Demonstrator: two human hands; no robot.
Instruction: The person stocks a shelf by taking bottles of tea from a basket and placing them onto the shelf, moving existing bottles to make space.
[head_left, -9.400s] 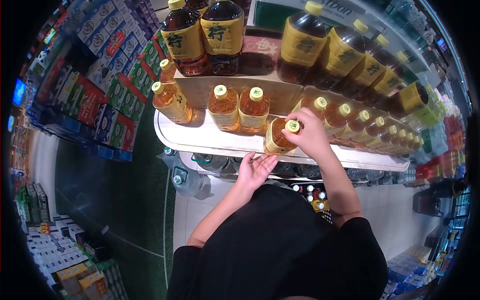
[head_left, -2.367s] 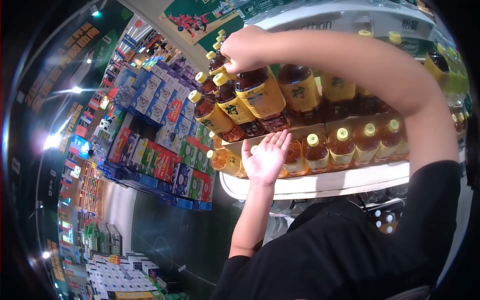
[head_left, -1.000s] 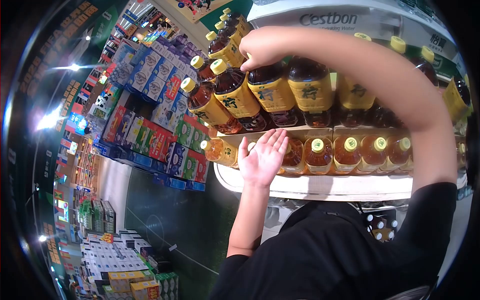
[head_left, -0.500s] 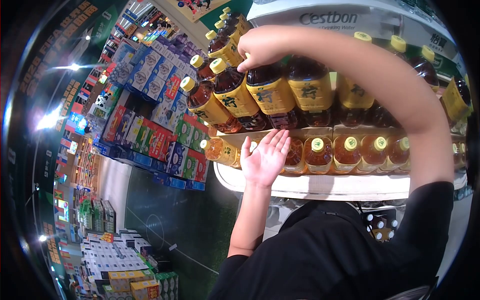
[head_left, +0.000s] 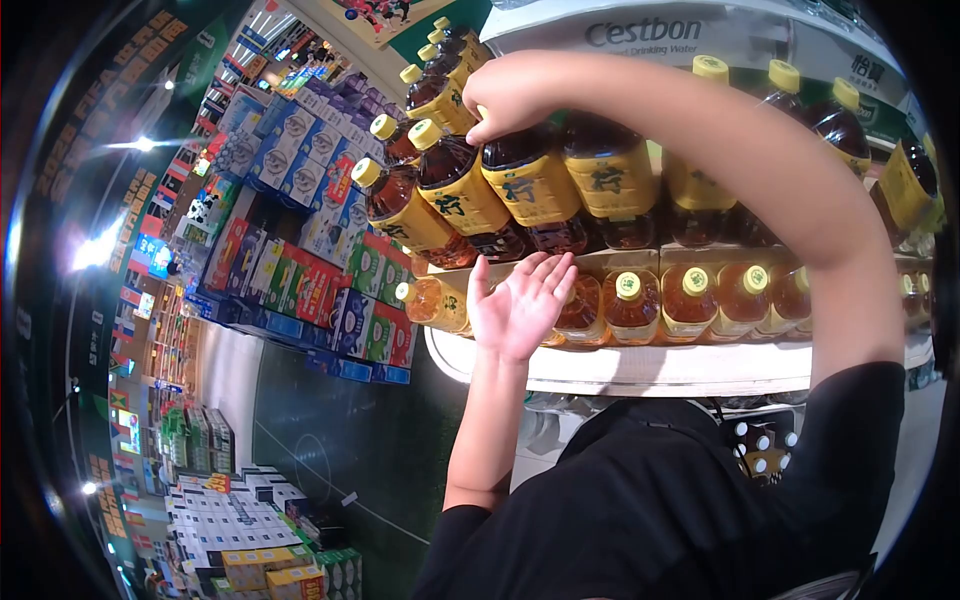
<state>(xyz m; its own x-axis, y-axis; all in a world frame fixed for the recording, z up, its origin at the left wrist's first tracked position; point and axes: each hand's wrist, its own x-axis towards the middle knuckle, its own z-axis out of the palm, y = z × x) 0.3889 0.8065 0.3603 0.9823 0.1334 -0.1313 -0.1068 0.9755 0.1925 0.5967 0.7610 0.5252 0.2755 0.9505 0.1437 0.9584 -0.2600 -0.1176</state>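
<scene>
My right hand [head_left: 500,95] reaches over the upper row with its fingers curled round the top of a bottle of dark tea [head_left: 530,190]. A bit of yellow cap shows between the fingers; the bottle's neck is hidden. The bottle stands upright in the row, its label yellow. Lower down, my left hand [head_left: 518,305] is held palm up, fingers stretched out, holding nothing. It is in front of the lower row, partly covering an amber bottle [head_left: 578,312]. Beside the right hand stands another dark tea bottle [head_left: 462,190] with a yellow cap.
More yellow-capped bottles [head_left: 632,305] line the lower tier above the white shelf edge [head_left: 640,375]. A Cestbon sign [head_left: 645,35] is behind the upper rows. Stacked cartons [head_left: 290,270] stand to the left, beside a dark green floor [head_left: 340,450]. White-capped bottles [head_left: 765,445] sit low at right.
The view has shifted slightly, so the bottles appear a little further left and higher. My left hand appears slightly further left, still open; my right hand keeps its hold on the bottle top.
</scene>
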